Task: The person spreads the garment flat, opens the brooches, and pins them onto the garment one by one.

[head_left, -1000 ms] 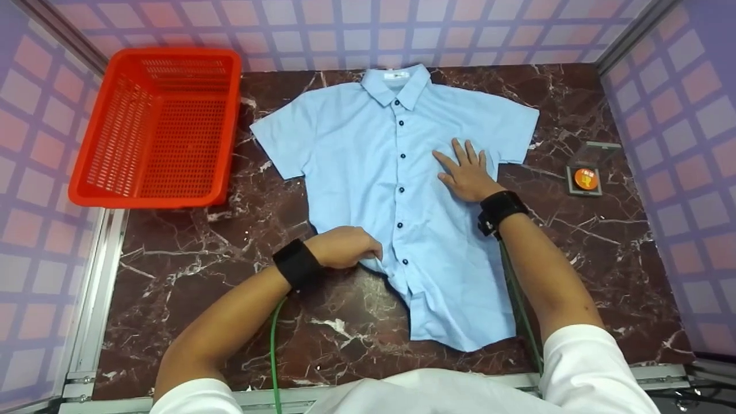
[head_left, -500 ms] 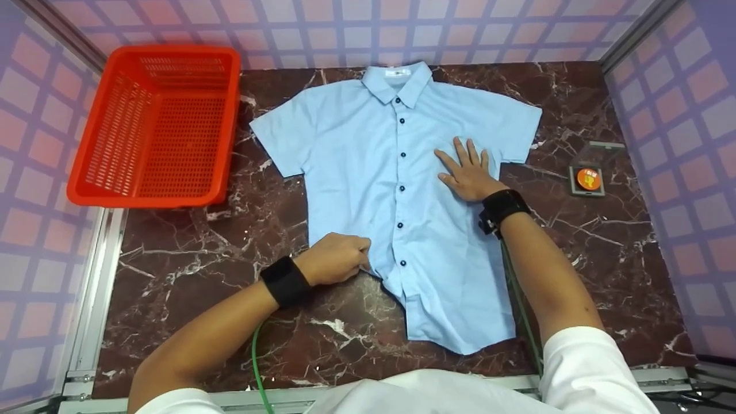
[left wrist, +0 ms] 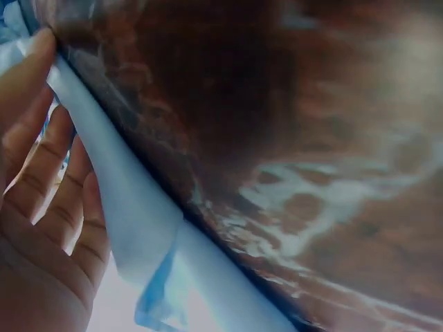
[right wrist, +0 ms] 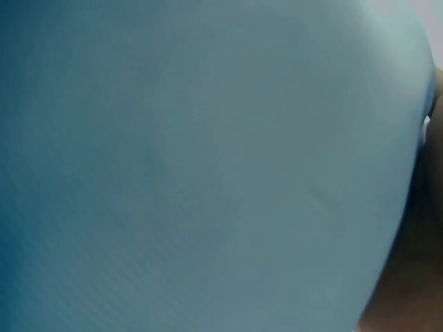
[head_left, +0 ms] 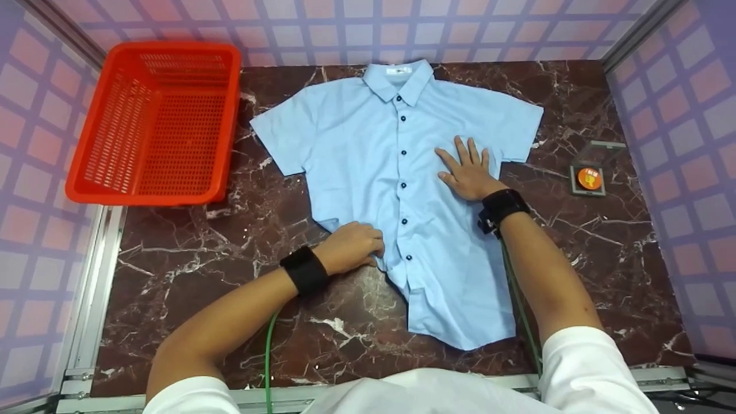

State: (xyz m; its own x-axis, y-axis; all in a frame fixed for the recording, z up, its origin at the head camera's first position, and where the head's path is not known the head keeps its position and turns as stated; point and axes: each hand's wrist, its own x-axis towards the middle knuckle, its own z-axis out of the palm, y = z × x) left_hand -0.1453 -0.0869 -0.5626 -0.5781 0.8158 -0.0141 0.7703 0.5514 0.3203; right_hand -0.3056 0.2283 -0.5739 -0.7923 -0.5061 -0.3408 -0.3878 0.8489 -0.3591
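Note:
A light blue short-sleeved shirt [head_left: 368, 144] lies buttoned and face up on the dark marble table [head_left: 230, 276], collar at the far side. My left hand [head_left: 353, 247] grips the shirt's left lower edge, fingers curled round the cloth; the left wrist view shows that fold of blue cloth [left wrist: 138, 235] lifted off the marble beside my fingers [left wrist: 41, 187]. My right hand [head_left: 467, 169] lies flat with straight, spread fingers on the shirt's right side, below the sleeve. The right wrist view is filled with blue shirt cloth [right wrist: 208, 166].
A red perforated plastic basket [head_left: 152, 123], nothing visible in it, stands at the table's far left. A small grey box with an orange round button [head_left: 587, 179] sits at the right. Metal frame rails [head_left: 86, 299] edge the table; checkered walls enclose it.
My left hand drew the shirt's lower edge back left and toward me, then moved it right and farther away again, bunching the cloth. The right hand has stayed flat in place.

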